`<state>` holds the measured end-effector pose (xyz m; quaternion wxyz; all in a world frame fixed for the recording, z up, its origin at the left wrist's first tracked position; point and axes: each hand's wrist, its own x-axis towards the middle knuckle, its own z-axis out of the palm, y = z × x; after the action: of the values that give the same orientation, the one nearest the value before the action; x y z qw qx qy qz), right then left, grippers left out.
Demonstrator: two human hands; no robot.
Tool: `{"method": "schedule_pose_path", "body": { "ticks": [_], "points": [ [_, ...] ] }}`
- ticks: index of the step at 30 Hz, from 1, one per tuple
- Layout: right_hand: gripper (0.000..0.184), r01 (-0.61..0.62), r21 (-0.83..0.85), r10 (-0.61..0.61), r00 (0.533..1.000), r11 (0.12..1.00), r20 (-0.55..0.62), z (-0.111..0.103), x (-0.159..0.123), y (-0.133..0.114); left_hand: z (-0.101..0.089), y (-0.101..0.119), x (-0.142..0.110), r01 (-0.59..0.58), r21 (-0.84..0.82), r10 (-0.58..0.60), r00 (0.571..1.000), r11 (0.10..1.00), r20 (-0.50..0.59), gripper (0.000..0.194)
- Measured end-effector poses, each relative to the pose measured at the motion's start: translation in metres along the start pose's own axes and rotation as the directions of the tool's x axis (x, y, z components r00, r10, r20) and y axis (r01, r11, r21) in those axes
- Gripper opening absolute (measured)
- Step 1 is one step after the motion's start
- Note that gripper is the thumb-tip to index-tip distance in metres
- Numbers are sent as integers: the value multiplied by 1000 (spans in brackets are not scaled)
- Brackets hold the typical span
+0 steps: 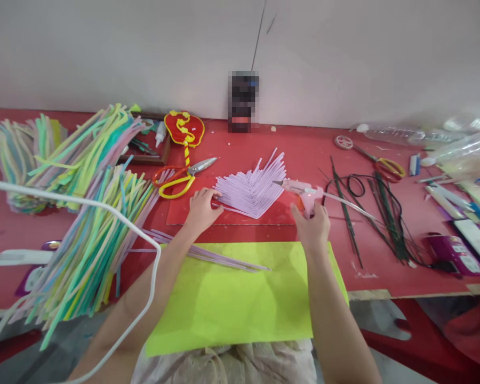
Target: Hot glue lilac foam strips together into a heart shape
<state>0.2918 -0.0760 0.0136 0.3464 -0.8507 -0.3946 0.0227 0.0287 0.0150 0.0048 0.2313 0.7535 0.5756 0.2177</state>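
Lying between the hands, the lilac stems [256, 194] have the left hand [203, 212] at their lower left, its grip unclear, and the glue gun [312, 199], clasped in the right hand [316, 228], pointing leftward over their right side.

The left hand [205, 210] and right hand [315, 226] are uncovered, with slender fingers and narrow wrists. Both forearms, the left forearm [156, 290] and the right forearm [336, 320], are bare as far as they show, smooth and slim, widening toward the elbows. Across the lap lies a loose garment [232, 367] of thin-looking, off-white to pale beige fabric, heavily creased and gathered into soft folds; its cut and any fine pattern are too blurred to tell.
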Motion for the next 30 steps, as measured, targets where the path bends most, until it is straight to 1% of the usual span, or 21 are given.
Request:
{"method": "schedule_pose_path", "body": {
  "ticks": [3,4,6,8,9,11,12,13,14,16,17,20,23,26,30],
  "points": [
    [34,-9,47,6,998,999,63,17,23,-13,1,-1,-1,-7,-9,7,1000,1000,-11,26],
    [32,-14,51,10,997,999,77,23,27,-16,1,-1,-1,-9,-11,8,1000,1000,-14,26],
    [33,13,23,-15,997,1000,69,33,29,-19,1,-2,-1,-18,-17,17,1000,1000,-18,26],
    [41,79,-34,-79,997,996,12,37,27,-19,2,-3,-1,-29,-22,28,999,999,-23,26],
    [44,112,-55,-114,993,992,-36,37,24,-18,2,-3,-1,-32,-22,31,999,999,-25,26],
    [41,170,-29,-172,978,985,-118,34,19,-17,2,-3,-1,-33,-18,33,999,999,-23,27],
    [36,197,28,-192,974,980,-121,32,17,-17,2,-3,0,-33,-16,33,999,999,-20,26],
    [31,221,110,-213,974,969,-83,30,14,-17,2,-3,0,-34,-16,33,999,999,-16,26],
    [27,238,201,-240,971,950,-12,28,11,-19,2,-3,0,-35,-19,35,999,999,-11,26],
    [23,261,336,-318,940,905,126,27,5,-23,1,-3,0,-41,-26,41,999,999,0,25],
    [21,280,368,-358,919,887,163,27,2,-25,1,-3,1,-42,-29,42,999,999,4,25],
    [17,342,420,-460,861,841,219,27,-6,-31,-1,-3,0,-47,-34,48,999,998,13,23],
    [14,384,435,-524,809,815,268,27,-10,-35,-1,-4,0,-61,-36,62,998,997,14,21],
    [14,399,414,-540,780,818,317,28,-13,-37,-1,-5,0,-73,-35,74,997,997,12,21],
    [14,381,426,-542,757,821,366,32,-16,-37,1,-8,1,-80,-35,80,997,996,-5,20]
  ]
}}
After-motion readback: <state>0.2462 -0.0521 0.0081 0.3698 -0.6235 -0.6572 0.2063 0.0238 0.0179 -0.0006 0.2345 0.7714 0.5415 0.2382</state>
